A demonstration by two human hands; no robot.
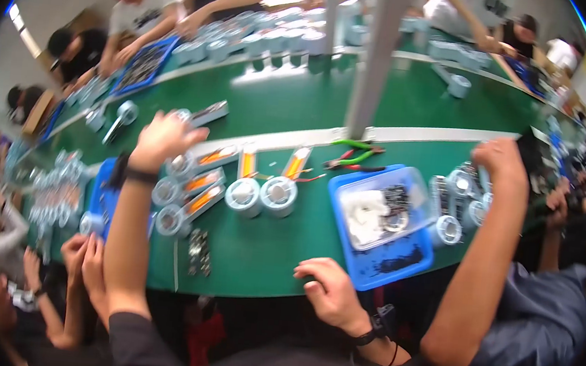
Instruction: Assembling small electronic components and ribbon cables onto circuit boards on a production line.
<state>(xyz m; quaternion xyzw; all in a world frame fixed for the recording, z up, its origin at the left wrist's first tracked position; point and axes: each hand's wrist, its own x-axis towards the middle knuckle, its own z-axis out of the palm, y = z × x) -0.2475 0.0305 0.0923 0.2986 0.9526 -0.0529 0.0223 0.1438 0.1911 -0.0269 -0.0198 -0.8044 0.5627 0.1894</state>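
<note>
My left hand (163,144), with a black band at the wrist, is stretched out over the far left of the bench, blurred. Its thumb sticks out, while its other fingers are unclear. Just beyond it lies a light-blue part with a long handle (209,113). Below it rest several light-blue round-headed housings (169,220) with orange-and-white inserts in their handles. Two more housings (279,194) stand to their right, with thin wires showing. My right hand (332,294) hovers at the near edge, its fingers curled around a small dark spot I cannot make out.
A blue tray (396,281) holds a clear container (412,230) of white and black parts. Green- and red-handled pliers (355,157) lie behind it. Small metal parts (199,252) lie nearer. A neighbour's arm (487,251) reaches in from the right; a grey post (373,71) rises beyond.
</note>
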